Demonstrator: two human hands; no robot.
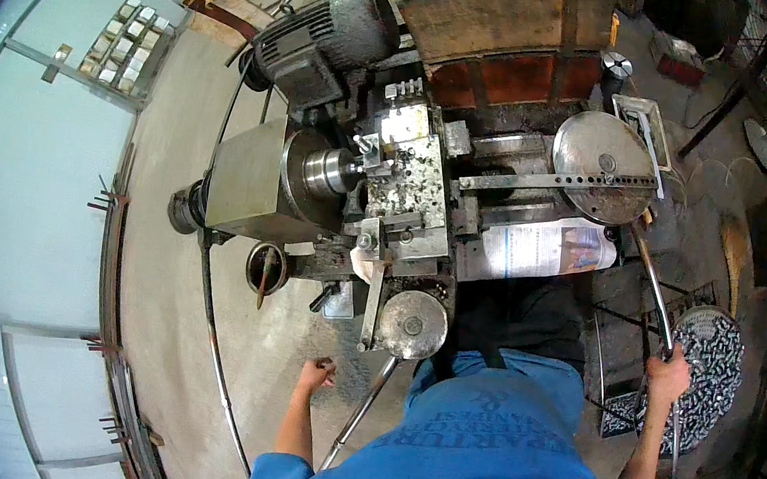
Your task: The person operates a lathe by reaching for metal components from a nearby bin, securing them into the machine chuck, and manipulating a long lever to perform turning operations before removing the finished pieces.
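My right hand (669, 374) is wrapped round a long metal lever (655, 275), which runs down from beside the large round disc (598, 152) at the machine's right. To the left, my left hand (317, 373) hangs over the floor with its fingers curled together; anything in them is too small to make out. It is nearest the smaller round disc (412, 325), from which a second lever (363, 409) slants down, untouched. Ahead stands a small lathe, its round spindle chuck (326, 172) facing the chip-strewn tool slide (415, 181).
A basket of small metal parts (710, 370) sits by my right hand. Behind the lathe are a dark motor (327, 43) and a large wooden bin (488, 35) of metal pieces. A pot with a brush (266, 269) is at the lathe's left. Long bars (116, 321) lie along the wall.
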